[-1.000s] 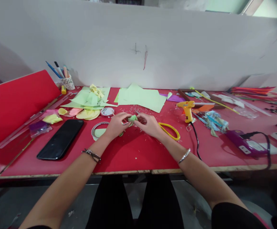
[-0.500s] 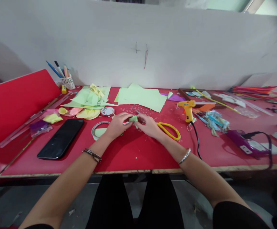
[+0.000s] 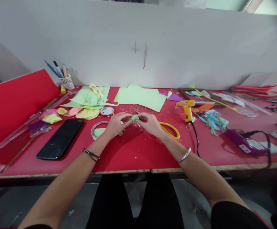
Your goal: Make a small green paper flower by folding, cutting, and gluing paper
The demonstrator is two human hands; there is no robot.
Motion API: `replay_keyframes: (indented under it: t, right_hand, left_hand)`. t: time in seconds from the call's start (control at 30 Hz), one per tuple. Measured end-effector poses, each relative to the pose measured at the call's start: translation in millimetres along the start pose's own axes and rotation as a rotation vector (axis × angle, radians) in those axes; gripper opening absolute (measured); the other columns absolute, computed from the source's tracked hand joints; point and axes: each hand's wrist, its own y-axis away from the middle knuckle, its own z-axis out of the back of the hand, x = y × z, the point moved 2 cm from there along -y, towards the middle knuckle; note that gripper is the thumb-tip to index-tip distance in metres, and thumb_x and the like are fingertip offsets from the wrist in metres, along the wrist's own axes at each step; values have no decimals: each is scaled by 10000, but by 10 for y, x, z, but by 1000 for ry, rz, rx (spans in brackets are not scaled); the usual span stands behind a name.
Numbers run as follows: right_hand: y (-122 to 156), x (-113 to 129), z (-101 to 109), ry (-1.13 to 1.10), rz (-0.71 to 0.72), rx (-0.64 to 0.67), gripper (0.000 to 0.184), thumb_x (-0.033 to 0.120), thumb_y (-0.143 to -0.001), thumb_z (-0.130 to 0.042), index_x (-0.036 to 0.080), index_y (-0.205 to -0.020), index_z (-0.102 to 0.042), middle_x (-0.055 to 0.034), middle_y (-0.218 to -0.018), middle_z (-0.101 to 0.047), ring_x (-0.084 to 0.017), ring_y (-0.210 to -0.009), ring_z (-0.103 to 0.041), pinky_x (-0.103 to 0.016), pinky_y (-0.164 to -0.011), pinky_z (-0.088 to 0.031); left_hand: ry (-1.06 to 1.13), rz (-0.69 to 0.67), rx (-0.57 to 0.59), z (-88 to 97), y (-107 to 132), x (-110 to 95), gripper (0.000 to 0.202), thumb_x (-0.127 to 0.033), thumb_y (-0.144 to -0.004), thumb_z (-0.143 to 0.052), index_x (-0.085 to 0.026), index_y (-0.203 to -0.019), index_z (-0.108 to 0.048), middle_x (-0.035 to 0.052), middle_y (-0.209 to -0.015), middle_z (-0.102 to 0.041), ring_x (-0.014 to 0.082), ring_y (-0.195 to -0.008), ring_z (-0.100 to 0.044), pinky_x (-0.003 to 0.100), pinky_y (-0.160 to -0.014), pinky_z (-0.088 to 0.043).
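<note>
Both my hands meet over the middle of the red table (image 3: pixel 138 152). My left hand (image 3: pixel 115 124) and my right hand (image 3: pixel 150 123) pinch a small folded piece of light green paper (image 3: pixel 134 118) between their fingertips, just above the tabletop. Yellow-handled scissors (image 3: pixel 169 129) lie right beside my right hand. A round ring with a green paper disc inside it (image 3: pixel 97 130) lies under my left hand's wrist side. Paper trimmings are scattered around the hands.
Green paper sheets (image 3: pixel 140 95) and a pile of folded green and yellow pieces (image 3: pixel 88 100) lie behind. A black phone (image 3: pixel 60 138) is at left, a yellow glue gun (image 3: pixel 188 109) and purple power strip (image 3: pixel 244 143) at right, a pen cup (image 3: pixel 66 81) at back left.
Both hands have kept pinching the green piece and shifted it slightly, turning it between the fingertips. Nothing else on the table has moved.
</note>
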Motion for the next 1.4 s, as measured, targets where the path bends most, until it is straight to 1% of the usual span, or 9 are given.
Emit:
replay_keyframes:
  t: [0.17,0.33,0.5,0.6,0.77,0.9,1.03,1.27,1.4]
  right_hand:
    - [1,23,-2,-32,3,-21,199,219,-709,-554,167,-901,-542,-22,-759,-607,-126,-677,-581,-273,-661,-467]
    - [18,90,8,22,2,-13,245,185,-721,-511,171,-964,-546,-1,-765,-558,-99,-620,-537,-242,-596,-445]
    - [26,117,4,15,-21,-30,218,184,-716,-508,171,-929,-548,7,-777,-531,-74,-558,-508,-225,-568,-432]
    - [27,112,0,8,-23,-30,214,180,-712,-512,172,-924,-545,11,-772,-518,-62,-529,-496,-211,-536,-419]
    - [35,89,-7,-43,-78,-13,204,192,-725,-502,192,-927,-527,28,-753,-480,-35,-438,-460,-175,-412,-372]
    - [37,78,-12,-103,-125,7,210,208,-741,-489,197,-949,-517,23,-764,-472,-44,-423,-493,-172,-360,-387]
    - [33,81,-7,-95,-95,2,204,201,-744,-495,192,-946,-522,27,-748,-471,-38,-417,-489,-173,-367,-393]
    - [36,96,-15,-137,-97,31,204,205,-746,-510,194,-950,-527,24,-730,-505,-57,-452,-516,-191,-406,-451]
    - [34,119,-11,-155,-101,21,195,218,-759,-505,189,-949,-536,27,-705,-505,-60,-456,-520,-194,-421,-469]
  left_hand:
    - [27,22,15,1,-1,-9,213,-281,-766,-550,-154,-912,-640,58,-911,-666,140,-760,-615,236,-684,-500]
    - [147,90,25,-27,9,15,306,-277,-756,-561,-161,-1038,-544,47,-889,-660,142,-777,-620,246,-699,-506]
    - [136,98,44,-40,10,18,157,-289,-759,-559,-159,-848,-554,26,-806,-639,127,-744,-607,221,-677,-490]
    - [108,78,37,-33,5,-4,128,-278,-758,-553,-157,-798,-558,14,-761,-622,112,-688,-586,210,-650,-480]
    - [63,-11,40,-23,5,-45,163,-304,-766,-548,-143,-754,-564,24,-762,-605,104,-666,-552,195,-629,-464]
    - [22,-43,59,-12,8,-38,264,-334,-848,-428,-141,-759,-583,50,-813,-624,127,-740,-567,219,-677,-451]
    - [20,-36,51,-14,1,-6,305,-315,-871,-374,-136,-774,-601,69,-855,-638,145,-800,-578,245,-732,-442]
    - [54,-22,64,-28,-4,-20,229,-293,-814,-464,-138,-735,-613,67,-863,-629,138,-785,-580,222,-685,-450]
    - [65,-26,79,-25,-3,-14,231,-244,-825,-416,-139,-769,-614,68,-878,-623,139,-800,-576,227,-691,-451]
